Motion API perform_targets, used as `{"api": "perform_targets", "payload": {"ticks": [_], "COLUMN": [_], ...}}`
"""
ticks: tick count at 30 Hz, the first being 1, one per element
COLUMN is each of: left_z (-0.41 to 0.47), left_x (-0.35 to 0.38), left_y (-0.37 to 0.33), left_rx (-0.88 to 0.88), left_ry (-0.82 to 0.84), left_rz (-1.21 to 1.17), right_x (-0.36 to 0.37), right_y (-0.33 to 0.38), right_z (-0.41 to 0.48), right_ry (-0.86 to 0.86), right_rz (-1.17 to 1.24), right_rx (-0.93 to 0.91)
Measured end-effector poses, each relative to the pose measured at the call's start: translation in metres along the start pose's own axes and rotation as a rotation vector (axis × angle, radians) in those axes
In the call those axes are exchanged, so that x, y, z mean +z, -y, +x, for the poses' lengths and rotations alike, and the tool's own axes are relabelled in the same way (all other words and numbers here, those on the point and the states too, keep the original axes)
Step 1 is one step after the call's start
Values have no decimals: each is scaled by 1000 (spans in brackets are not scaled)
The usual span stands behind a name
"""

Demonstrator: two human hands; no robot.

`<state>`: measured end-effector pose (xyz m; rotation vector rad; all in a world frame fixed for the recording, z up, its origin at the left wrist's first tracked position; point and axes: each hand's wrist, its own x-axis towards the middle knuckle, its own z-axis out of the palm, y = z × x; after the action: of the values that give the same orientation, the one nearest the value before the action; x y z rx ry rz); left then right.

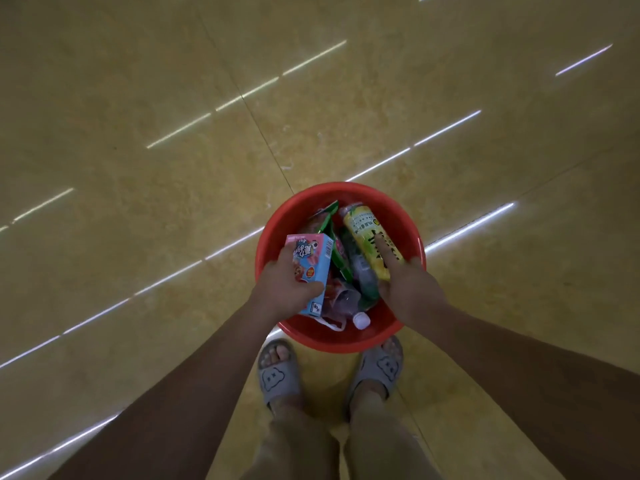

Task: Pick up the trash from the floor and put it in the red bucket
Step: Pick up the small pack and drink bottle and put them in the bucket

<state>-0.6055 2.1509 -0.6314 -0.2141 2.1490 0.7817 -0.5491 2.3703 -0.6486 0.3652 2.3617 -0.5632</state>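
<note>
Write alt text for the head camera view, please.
From above, a person's left hand holds a pink-and-blue carton and the right hand holds a yellow bottle over a red bucket of trash on a tan floor.

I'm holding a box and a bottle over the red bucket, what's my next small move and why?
Probably just open both hands. Your left hand holds the box and your right hand the yellow bottle, both already within the red bucket rim over other trash, so they should drop in.

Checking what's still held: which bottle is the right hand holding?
The yellow bottle, gripped by the right hand over the bucket; the white-capped bottle lies loose inside, untouched.
</note>
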Motion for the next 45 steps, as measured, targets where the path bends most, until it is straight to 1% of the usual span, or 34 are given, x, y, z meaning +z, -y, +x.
{"api": "perform_targets", "payload": {"ticks": [2,7,11,14,17,20,24,27,33,38,42,45], "left_z": [12,33,54,72,90,102,100,94,93,95,88,72], "left_x": [13,26,34,34,32,33,32,33,36,37,30,16], "left_y": [9,24,24,21,20,21,22,19,16,18,15,3], "left_rx": [-25,-67,-39,-71,-133,-150,-163,-156,-124,-89,-27,16], "left_ry": [6,-69,8,46,102,140,142,128,134,138,76,6], "left_rz": [14,42,204,271,188,118,88,99,168,218,211,159], "right_x": [17,38,47,49,45,46,44,38,50,64,56,41], "right_y": [-6,-11,-10,-11,-10,-4,4,6,31,47,37,27], "right_z": [13,24,32,38,45,55,51,45,62,64,59,48], "right_ry": [16,-6,19,54,87,116,81,82,159,120,198,218], "right_rz": [-60,-203,-339,-284,-263,-335,-416,-478,-511,-577,-501,-435], "right_rx": [2,-1,-57,-118,-186,-234,-186,-154,-221,-210,-207,-217]}}
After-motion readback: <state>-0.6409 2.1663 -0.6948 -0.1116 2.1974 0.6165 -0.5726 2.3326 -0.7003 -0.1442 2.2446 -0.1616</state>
